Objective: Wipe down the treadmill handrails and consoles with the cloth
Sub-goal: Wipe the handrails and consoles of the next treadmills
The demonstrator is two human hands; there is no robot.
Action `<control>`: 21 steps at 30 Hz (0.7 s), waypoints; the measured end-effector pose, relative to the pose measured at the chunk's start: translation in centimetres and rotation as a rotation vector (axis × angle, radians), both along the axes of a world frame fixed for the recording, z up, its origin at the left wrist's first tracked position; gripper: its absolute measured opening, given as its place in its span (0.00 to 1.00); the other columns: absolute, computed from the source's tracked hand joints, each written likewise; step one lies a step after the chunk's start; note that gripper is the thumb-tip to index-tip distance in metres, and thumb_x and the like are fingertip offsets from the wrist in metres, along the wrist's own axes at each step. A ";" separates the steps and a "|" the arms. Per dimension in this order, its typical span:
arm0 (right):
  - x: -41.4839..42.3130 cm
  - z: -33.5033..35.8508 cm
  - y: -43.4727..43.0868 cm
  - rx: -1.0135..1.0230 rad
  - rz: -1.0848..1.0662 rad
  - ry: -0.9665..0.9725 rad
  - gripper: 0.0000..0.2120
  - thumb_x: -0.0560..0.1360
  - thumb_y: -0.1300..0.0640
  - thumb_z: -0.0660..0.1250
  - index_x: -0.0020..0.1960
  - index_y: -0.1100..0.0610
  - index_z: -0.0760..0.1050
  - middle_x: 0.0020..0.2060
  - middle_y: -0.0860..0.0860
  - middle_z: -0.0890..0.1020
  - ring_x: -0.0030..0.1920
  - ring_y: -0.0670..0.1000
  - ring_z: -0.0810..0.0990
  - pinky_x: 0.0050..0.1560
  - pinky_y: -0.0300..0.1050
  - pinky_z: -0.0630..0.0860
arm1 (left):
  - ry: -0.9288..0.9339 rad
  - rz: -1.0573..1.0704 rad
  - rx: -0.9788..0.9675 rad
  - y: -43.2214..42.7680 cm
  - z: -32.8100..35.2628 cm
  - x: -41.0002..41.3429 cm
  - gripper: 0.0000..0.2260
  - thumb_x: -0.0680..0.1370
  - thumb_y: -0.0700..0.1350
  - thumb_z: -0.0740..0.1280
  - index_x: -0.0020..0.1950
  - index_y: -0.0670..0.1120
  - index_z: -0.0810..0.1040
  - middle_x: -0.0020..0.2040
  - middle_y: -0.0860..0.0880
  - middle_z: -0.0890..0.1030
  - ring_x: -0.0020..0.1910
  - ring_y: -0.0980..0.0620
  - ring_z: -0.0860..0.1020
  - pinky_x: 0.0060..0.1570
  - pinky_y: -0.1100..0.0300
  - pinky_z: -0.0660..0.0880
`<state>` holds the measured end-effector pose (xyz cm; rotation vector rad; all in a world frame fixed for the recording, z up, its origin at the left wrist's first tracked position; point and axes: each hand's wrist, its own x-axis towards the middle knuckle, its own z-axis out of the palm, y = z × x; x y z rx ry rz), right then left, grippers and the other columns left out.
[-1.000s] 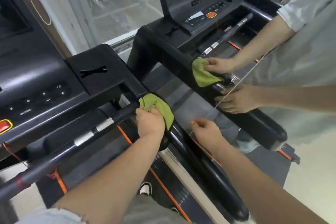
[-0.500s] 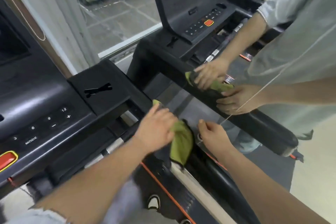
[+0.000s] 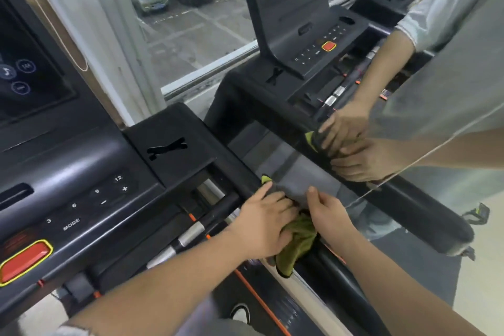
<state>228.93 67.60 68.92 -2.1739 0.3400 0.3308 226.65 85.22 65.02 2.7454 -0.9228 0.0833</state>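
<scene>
The green cloth [image 3: 296, 247] is bunched on the treadmill's black right handrail [image 3: 351, 285], with one corner poking out at the rail's upper end. My left hand [image 3: 261, 224] presses and grips the cloth against the rail. My right hand [image 3: 328, 215] is curled over the same rail right beside the cloth and touches it. The black console [image 3: 81, 188], with number keys and a red stop button [image 3: 26, 260], lies to the left. Below it runs the front crossbar [image 3: 188, 234] with its silver sensors.
A mirror wall [image 3: 409, 199] stands tight against the right handrail and repeats the treadmill, both hands and the cloth. A window [image 3: 191, 22] ahead looks onto parked cars. My shoe [image 3: 240, 314] shows on the belt below. A thin white cord crosses the mirror.
My left hand slid the cloth from the crossbar corner down onto the right handrail. My right hand moved in beside it and closed over the rail. The view tilted upward.
</scene>
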 end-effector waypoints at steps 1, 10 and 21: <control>-0.1 -0.2 -0.1 0.004 0.010 0.001 0.21 0.85 0.44 0.57 0.45 0.57 0.79 0.40 0.52 0.83 0.43 0.52 0.80 0.49 0.50 0.76 | -0.017 -0.016 -0.008 1.5 -0.3 1.0 0.21 0.74 0.54 0.62 0.65 0.51 0.81 0.61 0.53 0.82 0.68 0.49 0.75 0.78 0.43 0.56; -2.5 0.6 -3.2 0.024 -0.002 0.029 0.24 0.85 0.42 0.56 0.49 0.59 0.81 0.40 0.51 0.83 0.41 0.49 0.80 0.45 0.44 0.74 | 0.111 0.498 0.213 3.1 1.2 6.3 0.26 0.76 0.58 0.50 0.59 0.50 0.84 0.59 0.50 0.83 0.69 0.46 0.73 0.79 0.42 0.48; -11.2 0.2 -13.2 -0.045 -0.243 -0.031 0.24 0.83 0.42 0.61 0.50 0.63 0.81 0.45 0.62 0.85 0.49 0.62 0.83 0.54 0.55 0.78 | 0.019 -0.141 0.187 -2.9 -0.7 2.7 0.16 0.77 0.58 0.60 0.53 0.53 0.83 0.45 0.53 0.84 0.48 0.47 0.80 0.65 0.49 0.72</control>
